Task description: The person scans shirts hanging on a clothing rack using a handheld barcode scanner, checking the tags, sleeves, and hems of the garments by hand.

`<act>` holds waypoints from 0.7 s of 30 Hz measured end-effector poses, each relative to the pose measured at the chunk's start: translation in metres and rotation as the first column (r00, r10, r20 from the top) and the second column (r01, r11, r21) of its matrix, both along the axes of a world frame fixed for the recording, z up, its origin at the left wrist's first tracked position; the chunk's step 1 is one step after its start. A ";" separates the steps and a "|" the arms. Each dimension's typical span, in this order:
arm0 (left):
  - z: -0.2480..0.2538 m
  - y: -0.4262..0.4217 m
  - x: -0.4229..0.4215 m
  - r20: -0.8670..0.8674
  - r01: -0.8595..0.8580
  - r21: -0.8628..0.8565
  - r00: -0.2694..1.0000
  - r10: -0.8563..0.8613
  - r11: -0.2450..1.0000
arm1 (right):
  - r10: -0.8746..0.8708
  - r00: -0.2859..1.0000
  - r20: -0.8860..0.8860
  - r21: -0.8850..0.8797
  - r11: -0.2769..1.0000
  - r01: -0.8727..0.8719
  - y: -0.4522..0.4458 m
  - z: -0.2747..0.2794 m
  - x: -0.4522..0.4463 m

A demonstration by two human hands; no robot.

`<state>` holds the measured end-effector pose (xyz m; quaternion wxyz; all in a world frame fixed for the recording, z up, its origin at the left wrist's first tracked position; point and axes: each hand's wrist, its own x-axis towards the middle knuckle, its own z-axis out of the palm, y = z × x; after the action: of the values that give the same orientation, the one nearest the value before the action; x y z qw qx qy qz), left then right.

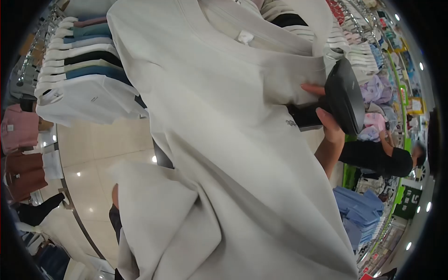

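Observation:
A light grey sweatshirt (224, 135) fills the middle of the view, its collar at the top, a small dark logo on the chest and deep folds lower down. At the right, my right hand (332, 126) is closed around the handle of a black handheld device (346, 98), whose wide head faces away. The thumb lies across the near side and one finger shows above the handle, against the cloth. By the sweatshirt's lower left edge is a sliver of skin (115, 195) above something dark. It may be part of my left side; my left hand's fingers are hidden.
Shirts on white hangers (84, 70) line a rail at upper left. Pink (21, 128) and brown garments (27, 175) hang below. Folded blue shirts (357, 205) and more racks fill the right, where a person in black (387, 157) stands. The pale tiled floor (105, 149) shows between.

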<state>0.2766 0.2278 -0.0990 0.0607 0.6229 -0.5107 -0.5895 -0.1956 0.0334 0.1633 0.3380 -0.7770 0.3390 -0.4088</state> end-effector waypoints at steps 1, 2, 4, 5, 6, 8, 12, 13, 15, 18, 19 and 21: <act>0.000 0.016 0.009 0.033 -0.020 0.038 0.999 0.019 0.999 | -0.012 1.000 -0.025 0.003 1.000 0.012 0.003 0.003 0.000; -0.001 0.030 0.018 0.065 -0.047 0.069 0.997 0.042 0.997 | -0.025 0.998 -0.052 0.008 1.000 0.026 0.005 0.004 0.000; -0.002 0.052 0.032 0.113 -0.087 0.125 0.991 0.073 0.988 | 0.001 1.000 0.014 -0.037 0.999 -0.001 0.006 0.002 0.001; -0.001 0.065 0.040 0.138 -0.113 0.149 0.986 0.093 0.982 | 0.003 1.000 0.022 -0.055 0.998 -0.002 0.007 0.002 0.002; -0.001 0.073 0.044 0.155 -0.132 0.168 0.982 0.106 0.977 | 0.005 1.000 0.030 -0.074 0.997 -0.003 0.007 0.001 0.002; 0.001 0.086 0.049 0.178 -0.163 0.186 0.975 0.130 0.969 | -0.019 1.000 0.004 -0.107 0.994 0.019 0.008 0.001 0.003; 0.006 0.092 0.048 0.186 -0.187 0.188 0.971 0.152 0.964 | -0.007 1.000 -0.011 -0.090 0.996 0.006 0.007 0.000 0.006; 0.006 0.089 0.045 0.180 -0.184 0.180 0.972 0.151 0.966 | -0.017 0.998 -0.055 -0.094 0.996 0.012 0.006 0.002 0.003; 0.005 0.078 0.040 0.164 -0.168 0.158 0.976 0.142 0.973 | -0.009 0.999 -0.045 -0.068 0.998 0.005 0.004 0.001 0.003; 0.003 0.057 0.032 0.137 -0.137 0.123 0.983 0.120 0.983 | 0.028 0.997 0.069 -0.008 1.000 -0.028 0.000 -0.004 0.006; 0.003 0.050 0.029 0.128 -0.123 0.111 0.986 0.109 0.986 | 0.039 0.996 0.075 -0.003 0.999 -0.039 -0.002 -0.006 0.007; 0.003 0.034 0.022 0.103 -0.090 0.084 0.991 0.082 0.992 | 0.028 0.999 -0.035 -0.090 0.995 -0.031 -0.005 -0.004 0.010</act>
<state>0.2988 0.2623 -0.0963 0.0329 0.6750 -0.4591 -0.5766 -0.1856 0.0286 0.1596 0.3025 -0.8032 0.3143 -0.4057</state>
